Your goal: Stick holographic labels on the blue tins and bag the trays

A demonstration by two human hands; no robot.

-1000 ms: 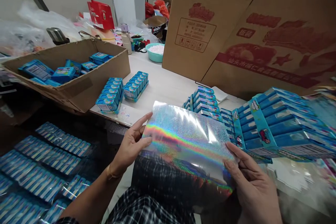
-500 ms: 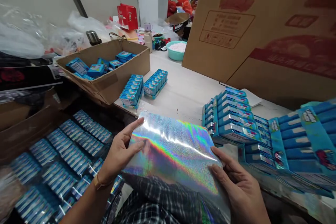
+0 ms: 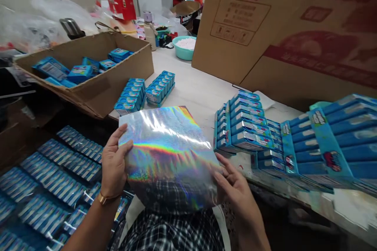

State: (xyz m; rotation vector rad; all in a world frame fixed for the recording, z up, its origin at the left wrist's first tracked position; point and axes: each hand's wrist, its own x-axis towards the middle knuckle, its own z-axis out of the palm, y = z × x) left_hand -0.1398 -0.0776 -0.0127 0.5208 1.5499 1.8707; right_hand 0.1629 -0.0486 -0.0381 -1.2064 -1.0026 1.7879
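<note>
A shiny silver holographic sheet [image 3: 167,145] with rainbow reflections is held above my lap, tilted toward me. My left hand [image 3: 114,160] pinches its left edge, thumb on top and fingers underneath. At the lower right edge my right hand [image 3: 232,184] grips it the same way. Whether it is a single sheet or a flat bag, I cannot tell. Just beyond its far edge stand two rows of small blue packs, a left row [image 3: 131,95] and a right row [image 3: 160,87], on the white table [image 3: 188,86].
An open cardboard box [image 3: 118,86] with loose blue packs stands at left. Below it, several wrapped blue rows [image 3: 53,176] fill a low carton. Stacked blue display boxes [image 3: 247,121] line the right side. A large carton [image 3: 265,47], a turquoise basin [image 3: 184,53] and a bottle [image 3: 150,33] are behind.
The sheet has tilted, and its rainbow bands have shifted. Both hands still hold its edges. The view has turned slightly to the right, so the surroundings sit further left.
</note>
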